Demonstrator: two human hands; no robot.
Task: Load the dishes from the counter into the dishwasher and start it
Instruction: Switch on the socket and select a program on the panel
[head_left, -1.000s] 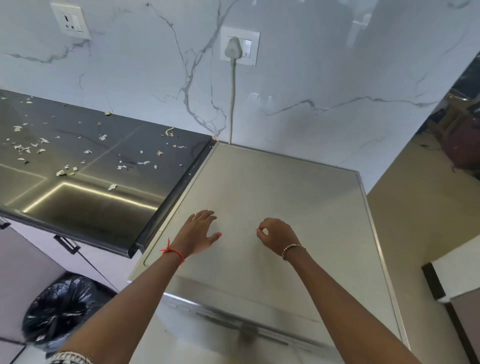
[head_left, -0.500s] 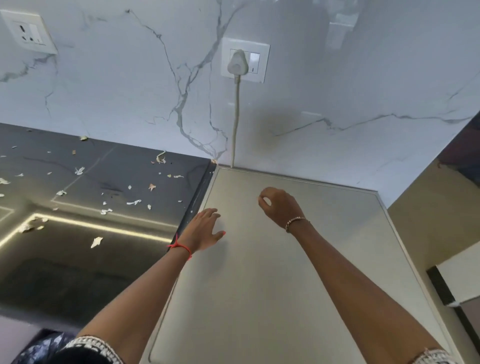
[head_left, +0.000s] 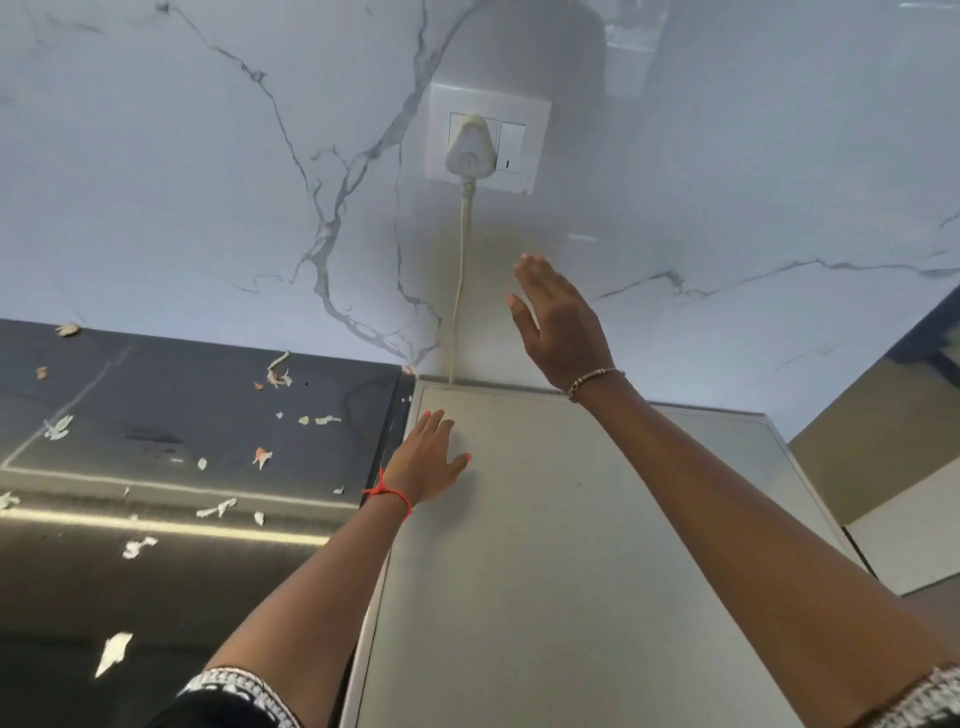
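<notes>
With the right hand (head_left: 563, 325) spread and empty, rising toward the switch (head_left: 511, 146) at 12 o'clock, it could knock the plug (head_left: 469, 151) loose; left hand (head_left: 428, 462) rests flat, fingers apart, on the dishwasher top (head_left: 597, 545).

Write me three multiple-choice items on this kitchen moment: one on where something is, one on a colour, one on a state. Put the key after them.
1. Where does the left hand rest?
A. On the flat grey top of the appliance
B. On the dark counter
C. On the wall socket

2. What colour is the thread on the left wrist?
A. Blue
B. Red
C. Green

3. What is the state of the right hand?
A. Closed around the cord
B. Pinching the plug
C. Open and empty, raised before the marble wall

Key: 1 A, the palm lies flat on the grey top, beside the edge of the dark counter. 2 B, the red thread circles that wrist. 3 C, its fingers are spread and it holds nothing, below and to the right of the white plug in the wall socket.
</notes>
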